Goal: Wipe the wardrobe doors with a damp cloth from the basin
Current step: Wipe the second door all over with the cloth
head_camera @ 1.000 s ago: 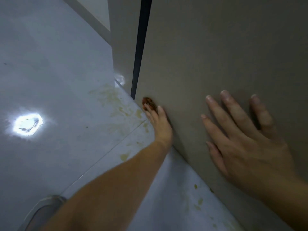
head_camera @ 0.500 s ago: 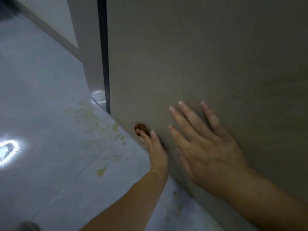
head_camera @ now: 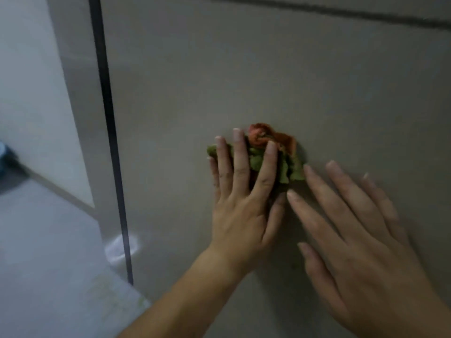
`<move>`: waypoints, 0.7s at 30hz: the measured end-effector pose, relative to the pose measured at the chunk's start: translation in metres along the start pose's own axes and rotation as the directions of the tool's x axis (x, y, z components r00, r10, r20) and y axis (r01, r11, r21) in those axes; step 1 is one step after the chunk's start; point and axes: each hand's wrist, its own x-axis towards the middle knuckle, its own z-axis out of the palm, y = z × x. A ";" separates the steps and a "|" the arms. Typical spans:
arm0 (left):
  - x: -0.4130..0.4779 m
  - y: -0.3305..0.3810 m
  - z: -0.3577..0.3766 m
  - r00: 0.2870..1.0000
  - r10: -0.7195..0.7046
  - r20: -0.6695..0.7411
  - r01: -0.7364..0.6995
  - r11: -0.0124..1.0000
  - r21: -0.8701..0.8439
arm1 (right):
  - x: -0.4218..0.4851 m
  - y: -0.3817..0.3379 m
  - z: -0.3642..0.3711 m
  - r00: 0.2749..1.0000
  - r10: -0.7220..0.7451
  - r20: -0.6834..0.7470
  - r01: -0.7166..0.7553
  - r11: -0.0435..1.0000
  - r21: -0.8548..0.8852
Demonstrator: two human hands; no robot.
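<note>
A crumpled green and orange cloth (head_camera: pixel 286 152) lies flat against the beige wardrobe door (head_camera: pixel 244 69). My left hand (head_camera: pixel 241 198) presses it to the panel with straight, spread fingers. To the right of it, my right hand (head_camera: pixel 361 225) rests flat on the same door, fingers straight, its fingertips close to the cloth's lower edge. The basin is not in view.
A dark vertical gap (head_camera: pixel 109 132) runs down the door's left edge, with a narrower panel (head_camera: pixel 78 113) beyond it. Pale glossy floor tiles (head_camera: pixel 48 264) lie at the lower left, a white wall (head_camera: pixel 26 69) above them. A dark horizontal seam (head_camera: pixel 341 11) crosses the top.
My left hand has risen with the cloth from the door's bottom edge to the middle of the panel. The view has tilted up, and the cloth now shows spread under my fingers.
</note>
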 end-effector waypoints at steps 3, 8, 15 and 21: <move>0.021 0.025 -0.007 0.993 0.102 0.066 -0.106 0.992 0.064 | -0.011 0.020 -0.015 1.000 0.012 -0.017 -0.012 0.999 -0.029; 0.016 0.038 -0.025 0.925 0.233 0.301 -0.283 0.950 0.132 | -0.023 0.036 -0.034 0.996 0.028 -0.088 -0.029 1.000 -0.002; 0.037 0.021 -0.075 0.942 0.229 0.247 -0.159 0.949 -0.273 | 0.024 0.025 -0.031 0.970 -0.211 -0.120 0.206 0.977 -0.054; 0.076 -0.019 -0.100 0.931 0.298 0.212 -0.283 0.954 -0.100 | 0.054 0.028 -0.001 0.948 -0.297 0.112 0.317 0.902 -0.293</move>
